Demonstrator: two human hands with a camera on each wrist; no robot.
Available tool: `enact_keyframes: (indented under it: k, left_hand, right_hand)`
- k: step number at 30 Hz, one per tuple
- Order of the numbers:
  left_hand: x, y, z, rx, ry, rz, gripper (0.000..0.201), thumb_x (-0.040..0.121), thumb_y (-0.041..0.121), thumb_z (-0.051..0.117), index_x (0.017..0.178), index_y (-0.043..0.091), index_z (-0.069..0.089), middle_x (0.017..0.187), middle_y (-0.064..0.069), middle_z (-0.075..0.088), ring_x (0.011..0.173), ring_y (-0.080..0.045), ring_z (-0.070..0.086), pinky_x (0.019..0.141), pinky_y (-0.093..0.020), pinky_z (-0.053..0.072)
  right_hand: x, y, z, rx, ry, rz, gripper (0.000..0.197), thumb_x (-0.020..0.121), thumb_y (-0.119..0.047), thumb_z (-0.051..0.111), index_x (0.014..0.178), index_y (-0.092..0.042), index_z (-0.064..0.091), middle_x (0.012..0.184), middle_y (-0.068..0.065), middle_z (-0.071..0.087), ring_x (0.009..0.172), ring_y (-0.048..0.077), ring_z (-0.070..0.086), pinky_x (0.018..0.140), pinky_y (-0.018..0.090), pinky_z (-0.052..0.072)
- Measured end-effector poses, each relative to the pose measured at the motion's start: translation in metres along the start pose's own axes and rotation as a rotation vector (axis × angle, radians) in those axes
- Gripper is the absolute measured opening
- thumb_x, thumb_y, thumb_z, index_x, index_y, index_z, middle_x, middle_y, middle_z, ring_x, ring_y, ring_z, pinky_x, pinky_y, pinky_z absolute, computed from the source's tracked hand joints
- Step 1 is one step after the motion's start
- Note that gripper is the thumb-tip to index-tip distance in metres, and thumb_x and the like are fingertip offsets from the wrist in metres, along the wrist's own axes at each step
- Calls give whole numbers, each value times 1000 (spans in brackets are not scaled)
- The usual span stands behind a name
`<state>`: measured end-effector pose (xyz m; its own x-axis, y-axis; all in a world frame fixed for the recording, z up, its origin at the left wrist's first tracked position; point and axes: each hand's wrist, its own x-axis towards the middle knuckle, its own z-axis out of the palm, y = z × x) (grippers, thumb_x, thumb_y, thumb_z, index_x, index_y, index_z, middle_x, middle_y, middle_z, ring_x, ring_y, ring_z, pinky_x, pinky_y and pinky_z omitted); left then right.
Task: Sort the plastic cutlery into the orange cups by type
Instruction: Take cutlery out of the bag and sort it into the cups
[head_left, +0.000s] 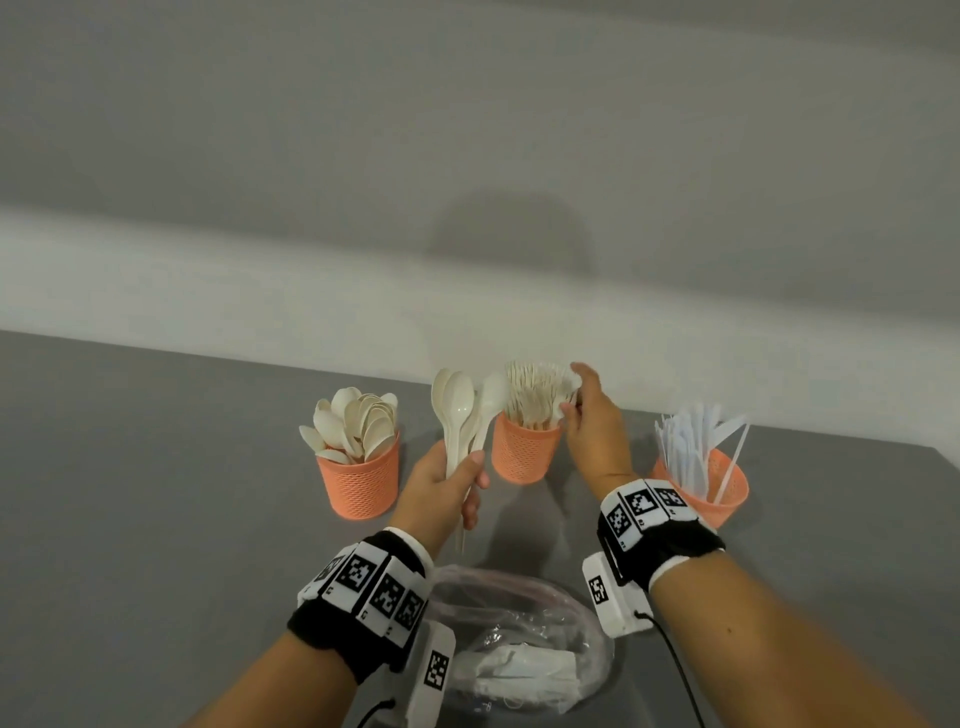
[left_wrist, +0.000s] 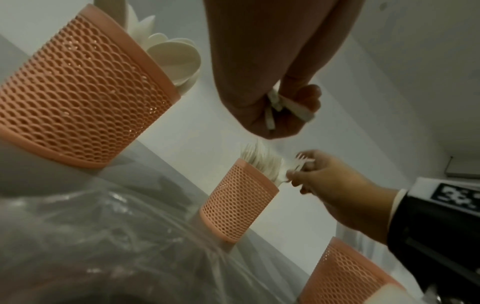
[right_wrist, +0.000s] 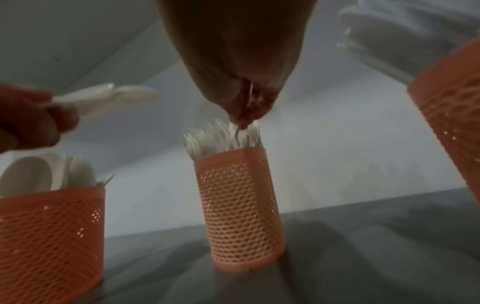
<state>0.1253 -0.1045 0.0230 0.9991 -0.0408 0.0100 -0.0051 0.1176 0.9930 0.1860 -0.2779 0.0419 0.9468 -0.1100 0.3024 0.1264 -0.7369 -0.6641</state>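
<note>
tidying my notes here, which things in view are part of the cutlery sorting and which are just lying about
Part of the job:
spoon cup
fork cup
knife cup
spoons held by left hand
fork pinched by right hand

Lying about:
plastic bag

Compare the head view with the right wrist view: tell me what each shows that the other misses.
Only the head view shows the clear plastic bag near the wrists, both wristbands, and the knives standing whole in the right cup.

Only the right wrist view shows the right hand from below, its fingers pinching a fork above the fork cup.

Both show the three orange cups, the spoon cup, and the left hand gripping spoons.
</note>
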Motion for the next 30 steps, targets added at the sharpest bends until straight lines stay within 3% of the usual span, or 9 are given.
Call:
enact_keyframes:
  k: [3,6,8,10,13,20,24,27,30]
  left_hand:
    - [-2,3,-4,-50,-52,5,8,96,11,43,91,12,48,66,-3,52,39,-8,40,40,-23,37]
    - [-1,8,-9,-56,-69,42,11,98,14,40,89,13,47,64,-1,50,42,-8,41,44,-22,39]
    - [-1,12,-10,-56,-97,59,16,98,14,39,84,13,47,58,1,49,43,-9,42,45,-21,40]
    - [-1,14,-11,-7,-160,47,24,97,6,39,75,10,49,49,4,49,42,-9,44,45,-22,41]
    - [-3,16,-19,60,-264,-10,21,87,-4,44,70,5,51,45,1,50,42,-11,48,47,-22,45]
    - [-8,15,-36,18,-287,-227,33,99,5,28,76,12,50,39,10,58,38,1,56,44,-13,49]
    - [-8,23,-47,-5,-267,-254,20,95,-1,38,105,-2,54,67,1,67,62,-6,66,62,-19,55]
    - [-10,25,-65,166,-275,-237,12,90,6,53,102,8,55,88,-5,63,83,-13,61,87,-28,51]
    - [-15,27,-103,490,-206,-236,12,85,17,64,85,9,56,75,-3,62,67,-12,58,68,-23,51]
  right_hand:
    - [0,-2,6,-274,23,-91,51,90,4,43,138,-10,38,126,16,48,107,28,42,92,34,41]
    - [-9,-32,4,-96,225,-235,40,92,-4,46,131,-6,47,121,14,50,108,27,43,94,37,41]
    - [-27,-62,3,164,-48,-160,36,95,-24,49,126,-7,50,112,10,59,103,20,53,91,33,46]
    - [-44,-86,5,381,-428,-16,37,90,-34,56,113,-5,51,79,5,69,69,19,66,66,29,56]
    - [-54,-101,12,332,-607,0,37,89,-34,58,112,-11,40,70,3,62,42,19,57,42,29,51]
    - [-62,-123,39,-75,-395,-113,43,94,-32,45,126,-4,35,112,18,57,102,34,57,88,46,48]
    - [-59,-127,46,348,-421,72,18,93,-17,47,110,-11,50,98,10,65,94,24,63,90,42,50]
    - [-42,-125,48,694,-274,271,14,95,-8,43,85,-15,48,71,3,58,69,18,60,85,42,53]
    - [-19,-119,47,903,-80,321,15,97,-8,41,86,-17,46,71,1,51,63,12,55,73,27,51]
